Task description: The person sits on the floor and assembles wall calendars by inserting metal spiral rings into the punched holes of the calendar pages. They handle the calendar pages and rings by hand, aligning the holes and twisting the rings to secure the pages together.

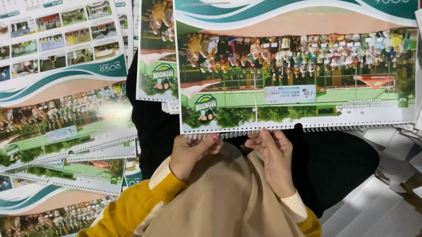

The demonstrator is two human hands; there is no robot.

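Observation:
A large wall calendar with a group photo and teal wave design lies across my lap, its white spiral wire binding along the edge nearest me. My left hand pinches the wire binding near its left end. My right hand rests at the binding's middle, fingertips on the wire. Yellow sleeves and a beige headscarf cover my arms and chest below.
A fanned pile of bound calendars spreads over the left side. Another calendar lies under the one in my lap. Loose white paper sheets are scattered at the right on a brown floor.

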